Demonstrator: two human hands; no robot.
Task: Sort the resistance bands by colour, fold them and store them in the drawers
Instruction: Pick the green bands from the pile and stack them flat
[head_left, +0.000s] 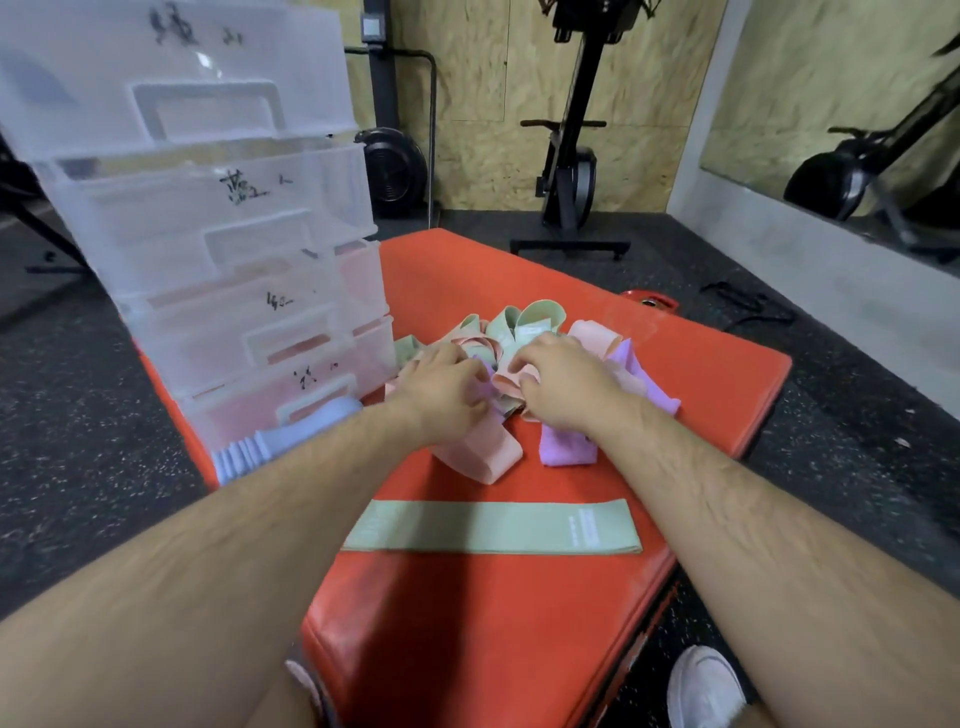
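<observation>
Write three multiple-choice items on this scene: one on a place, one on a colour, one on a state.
1. Where does the clear drawer unit stand relative to the pile of bands?
A. To its right
B. To its left
C. On top of it

2. What colour is the lone band lying nearest the person?
A. Purple
B. Pink
C. Green

3. What state is that lone band in?
A. Laid out flat on the orange mat
B. Rolled up
C. Stored in a drawer

Key: 1 B, the drawers rise at the mat's left edge. 2 C, it is pale green. 3 A, it lies full length and unfolded on the mat.
</observation>
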